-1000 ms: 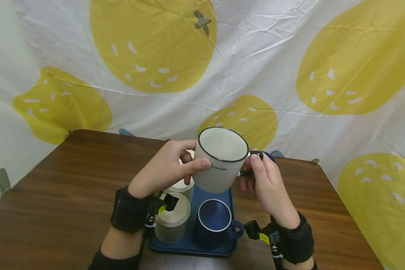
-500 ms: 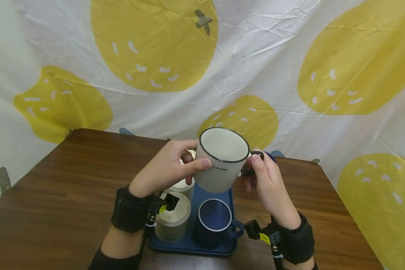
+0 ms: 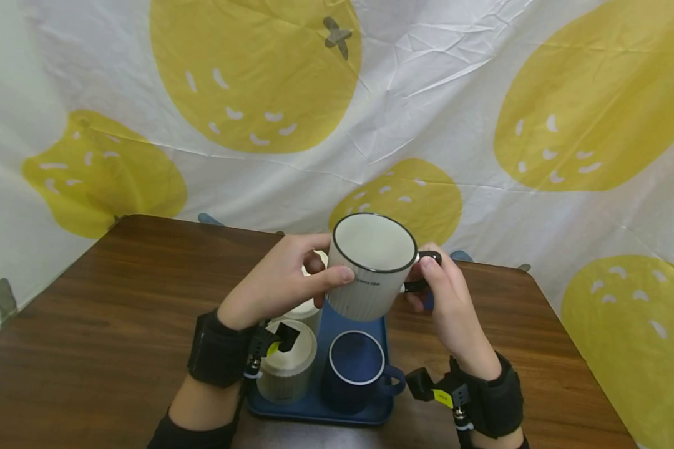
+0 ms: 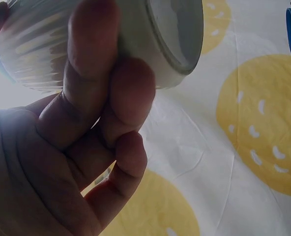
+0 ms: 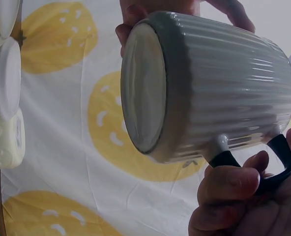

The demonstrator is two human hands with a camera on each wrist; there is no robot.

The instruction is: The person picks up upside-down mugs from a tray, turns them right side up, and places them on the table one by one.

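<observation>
White mug (image 3: 372, 268) upright, mouth up, handle rightward; left hand (image 3: 278, 284) fingers wrap its side, right hand (image 3: 449, 299) fingers pinch handle

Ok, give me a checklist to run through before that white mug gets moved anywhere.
1. Left hand has a grip on the white mug body: ok.
2. Right hand holds the black handle: ok.
3. Mug lifted above the blue tray: ok.
4. Mug empty inside: ok, nothing visible.
5. Free spot on the tray behind the navy mug: cannot tell, the held mug hides it.
6. Ribbed cups on the tray upright: ok.
</observation>
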